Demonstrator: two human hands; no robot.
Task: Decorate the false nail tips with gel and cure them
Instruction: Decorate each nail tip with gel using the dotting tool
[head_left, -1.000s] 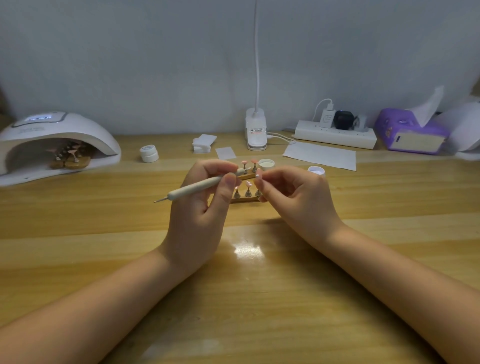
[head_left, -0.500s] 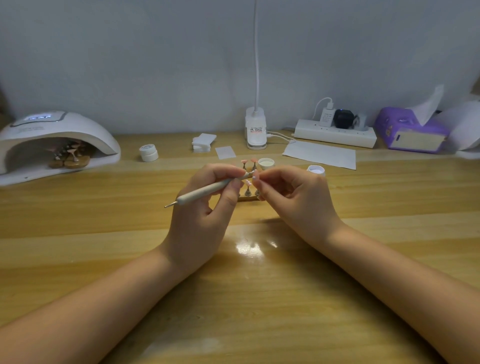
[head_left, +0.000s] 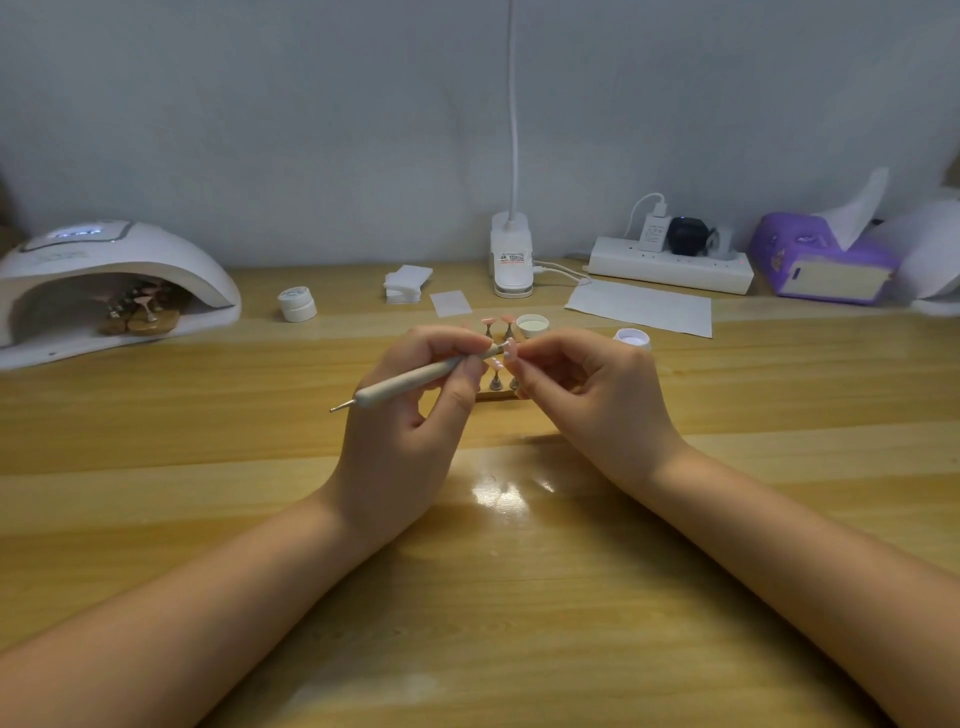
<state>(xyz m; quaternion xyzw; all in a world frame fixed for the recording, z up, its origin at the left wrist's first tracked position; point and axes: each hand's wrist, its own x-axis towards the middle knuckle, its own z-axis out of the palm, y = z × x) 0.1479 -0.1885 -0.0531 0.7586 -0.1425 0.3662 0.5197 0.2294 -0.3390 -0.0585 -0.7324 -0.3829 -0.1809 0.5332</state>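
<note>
Along the wall we see a white clip lamp (head_left: 511, 254) beside a power strip (head_left: 670, 270) with plugged-in chargers, and a purple tissue box (head_left: 821, 260) at far right. A white paper sheet (head_left: 641, 307) lies on the wooden table (head_left: 493, 597).

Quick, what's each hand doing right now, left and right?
Left hand: closed, gripping the dotting tool.
Right hand: fingers curled, pinching a nail tip at the tool's end.
</note>
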